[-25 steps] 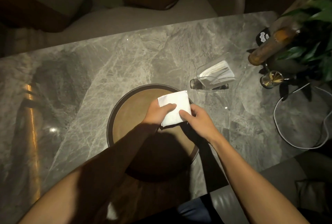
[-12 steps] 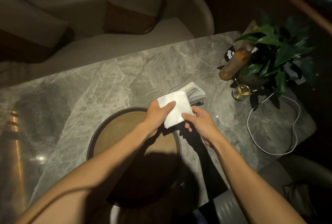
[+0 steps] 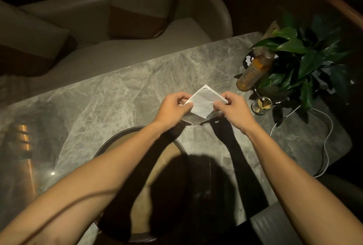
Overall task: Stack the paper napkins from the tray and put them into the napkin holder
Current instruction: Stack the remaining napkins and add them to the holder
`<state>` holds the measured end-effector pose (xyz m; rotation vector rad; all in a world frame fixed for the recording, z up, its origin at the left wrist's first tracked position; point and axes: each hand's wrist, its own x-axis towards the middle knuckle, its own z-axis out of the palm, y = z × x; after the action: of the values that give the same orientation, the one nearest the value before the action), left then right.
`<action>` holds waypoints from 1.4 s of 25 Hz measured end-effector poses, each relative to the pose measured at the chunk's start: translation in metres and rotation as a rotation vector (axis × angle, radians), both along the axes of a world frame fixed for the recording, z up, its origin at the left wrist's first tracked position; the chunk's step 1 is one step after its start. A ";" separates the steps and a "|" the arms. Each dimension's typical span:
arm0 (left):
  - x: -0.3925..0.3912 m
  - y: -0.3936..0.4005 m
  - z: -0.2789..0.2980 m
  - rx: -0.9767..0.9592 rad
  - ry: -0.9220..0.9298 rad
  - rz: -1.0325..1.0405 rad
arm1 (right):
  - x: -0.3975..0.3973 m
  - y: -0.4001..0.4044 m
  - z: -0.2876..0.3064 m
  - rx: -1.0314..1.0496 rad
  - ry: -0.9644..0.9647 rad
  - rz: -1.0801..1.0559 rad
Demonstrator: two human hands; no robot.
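Note:
A white folded paper napkin (image 3: pixel 203 100) hangs above the marble table, turned like a diamond. My left hand (image 3: pixel 173 107) pinches its left corner and my right hand (image 3: pixel 233 108) pinches its right corner. Just below the napkin a sliver of the clear napkin holder (image 3: pixel 193 121) shows, mostly hidden by my hands and the napkin. The round brown tray (image 3: pixel 176 146) lies nearer to me, under my forearms and in shadow; I see no napkins on its visible part.
A leafy plant (image 3: pixel 300 60), an amber bottle (image 3: pixel 253 72) and a glass of toothpicks (image 3: pixel 262 105) stand at the right. A white cable (image 3: pixel 326 136) loops near the table's right edge. A cushioned bench with pillows runs along the far side.
Both hands carried the napkin away from the tray, up and toward the holder. The napkin has turned to a diamond held by its two side corners, and now covers the holder.

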<state>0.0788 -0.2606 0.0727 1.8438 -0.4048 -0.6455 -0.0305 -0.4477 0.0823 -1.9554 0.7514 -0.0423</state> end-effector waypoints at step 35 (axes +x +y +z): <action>-0.001 0.000 -0.003 0.058 -0.170 -0.115 | 0.005 -0.023 -0.019 0.065 -0.026 0.118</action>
<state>0.0775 -0.2601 0.0702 1.9480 -0.6135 -0.5846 -0.0252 -0.4712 0.0632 -1.9297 0.6122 0.0276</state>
